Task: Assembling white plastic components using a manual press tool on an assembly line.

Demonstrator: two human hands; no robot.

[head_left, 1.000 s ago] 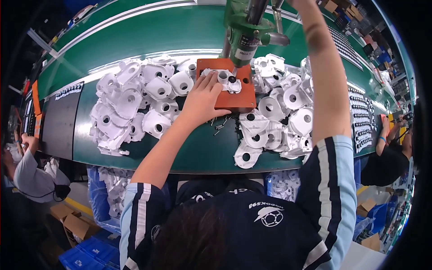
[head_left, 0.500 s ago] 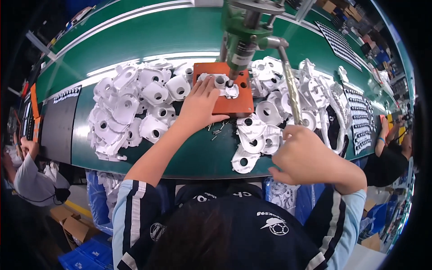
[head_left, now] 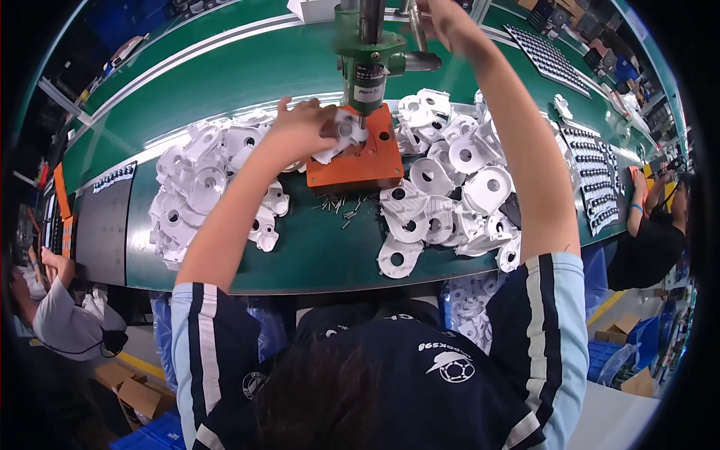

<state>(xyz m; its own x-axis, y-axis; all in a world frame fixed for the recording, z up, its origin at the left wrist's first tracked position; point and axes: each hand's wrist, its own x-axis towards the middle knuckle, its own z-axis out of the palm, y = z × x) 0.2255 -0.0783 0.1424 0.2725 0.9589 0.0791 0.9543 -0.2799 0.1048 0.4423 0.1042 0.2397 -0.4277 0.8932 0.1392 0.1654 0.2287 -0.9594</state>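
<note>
My left hand grips a white plastic part and holds it on the orange base plate under the ram of a green hand press. My right hand is raised at the top of the view and closed around the press's metal lever. Small metal pins lie scattered on the green table just in front of the plate.
Piles of white plastic parts lie left and right of the plate on the green bench. Black trays of small parts sit far right. Other people work at the left and right edges.
My right hand has gone from low at the bench front up to the press lever. My left hand stays on the white part at the plate.
</note>
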